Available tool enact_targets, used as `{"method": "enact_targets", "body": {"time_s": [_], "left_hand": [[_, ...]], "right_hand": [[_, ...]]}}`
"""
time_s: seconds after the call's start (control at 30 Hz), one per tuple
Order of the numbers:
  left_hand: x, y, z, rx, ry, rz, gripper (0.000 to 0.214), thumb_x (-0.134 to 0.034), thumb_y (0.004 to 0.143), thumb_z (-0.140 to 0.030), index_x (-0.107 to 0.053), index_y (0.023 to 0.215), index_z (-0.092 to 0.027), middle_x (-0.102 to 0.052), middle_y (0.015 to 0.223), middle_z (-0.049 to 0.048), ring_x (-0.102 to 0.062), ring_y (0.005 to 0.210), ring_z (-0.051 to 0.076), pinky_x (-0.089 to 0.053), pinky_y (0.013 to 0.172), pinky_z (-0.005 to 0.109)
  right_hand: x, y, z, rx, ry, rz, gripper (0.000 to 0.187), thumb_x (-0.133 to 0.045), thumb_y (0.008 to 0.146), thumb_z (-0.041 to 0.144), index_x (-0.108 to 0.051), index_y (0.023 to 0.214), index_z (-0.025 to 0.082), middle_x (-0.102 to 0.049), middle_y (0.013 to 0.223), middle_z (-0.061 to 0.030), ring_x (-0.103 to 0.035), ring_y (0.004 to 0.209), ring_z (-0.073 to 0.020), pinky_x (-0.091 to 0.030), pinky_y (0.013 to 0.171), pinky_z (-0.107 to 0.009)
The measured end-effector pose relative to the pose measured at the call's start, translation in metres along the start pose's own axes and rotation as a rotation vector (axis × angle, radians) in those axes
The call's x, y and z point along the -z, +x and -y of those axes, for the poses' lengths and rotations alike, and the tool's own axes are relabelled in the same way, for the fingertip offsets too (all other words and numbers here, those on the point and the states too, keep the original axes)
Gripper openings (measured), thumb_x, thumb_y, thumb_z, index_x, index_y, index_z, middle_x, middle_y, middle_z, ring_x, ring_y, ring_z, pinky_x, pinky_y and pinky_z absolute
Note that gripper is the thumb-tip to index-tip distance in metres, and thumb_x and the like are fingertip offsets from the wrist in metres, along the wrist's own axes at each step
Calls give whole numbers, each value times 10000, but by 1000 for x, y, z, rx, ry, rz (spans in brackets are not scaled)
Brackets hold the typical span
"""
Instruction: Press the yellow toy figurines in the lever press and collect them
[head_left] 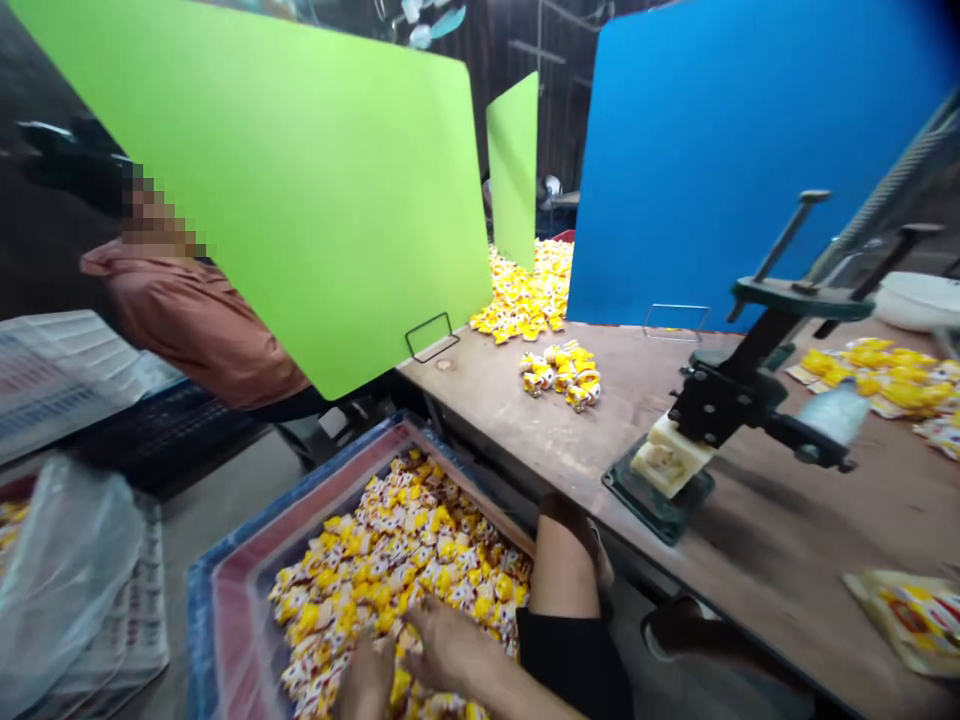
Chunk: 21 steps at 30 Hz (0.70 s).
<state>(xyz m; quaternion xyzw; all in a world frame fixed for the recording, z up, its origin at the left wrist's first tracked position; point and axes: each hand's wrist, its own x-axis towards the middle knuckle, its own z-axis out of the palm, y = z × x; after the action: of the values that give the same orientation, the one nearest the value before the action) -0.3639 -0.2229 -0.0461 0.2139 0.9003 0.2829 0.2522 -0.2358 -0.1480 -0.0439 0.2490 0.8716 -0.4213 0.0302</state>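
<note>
Among packets, left hand, right hand half-curled

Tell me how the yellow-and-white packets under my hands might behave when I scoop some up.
The packets will probably slide and spill, heaped as many loose pieces. Each is likely light, given its small size. Their lumpy, uneven shapes make rolling seem unlikely.

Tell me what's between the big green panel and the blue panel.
Between the big green panel and the blue panel, the head view shows a smaller green panel and a pile of yellow-and-white wrapped pieces.
</note>
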Motion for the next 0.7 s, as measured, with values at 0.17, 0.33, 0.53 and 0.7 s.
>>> {"method": "enact_targets", "body": {"time_s": [0.17,0.33,0.53,0.7], "left_hand": [[1,77,-167,-596,-96,-105,754,-700,933,-603,-528,1587,-269,-671,1446,149,-704,1287,336,-550,1122,450],[-59,124,-359,-958,365,192,1319,-1008,640,-476,-319,1745,-267,-228,1817,252,-175,1686,547,-286,1305,675],[-94,180,-430,-953,513,420,1466,-1050,323,-193,-465,1664,-299,-352,1803,202,-421,1590,501,-488,1217,504],[-98,210,-448,-751,570,582,1426,-1020,425,-217,-389,1695,-369,-577,1647,200,-778,1126,377,-689,776,422]], "right_hand": [[216,2,-32,-150,-194,-757,493,-555,1095,381,-540,1577,282,-505,1586,-166,-554,1432,-334,-542,1160,-474],[344,16,-88,-623,-267,-695,886,-903,879,494,-478,1633,307,-240,1741,-225,-456,1488,-497,-545,1060,-587],[337,41,-125,-635,-253,-686,743,-807,956,473,-494,1611,314,-434,1616,-176,-644,1310,-344,-521,1082,-439],[330,51,-127,-676,-219,-739,875,-785,944,552,-408,1662,223,-340,1706,-216,-568,1393,-414,-550,1050,-459]]}}
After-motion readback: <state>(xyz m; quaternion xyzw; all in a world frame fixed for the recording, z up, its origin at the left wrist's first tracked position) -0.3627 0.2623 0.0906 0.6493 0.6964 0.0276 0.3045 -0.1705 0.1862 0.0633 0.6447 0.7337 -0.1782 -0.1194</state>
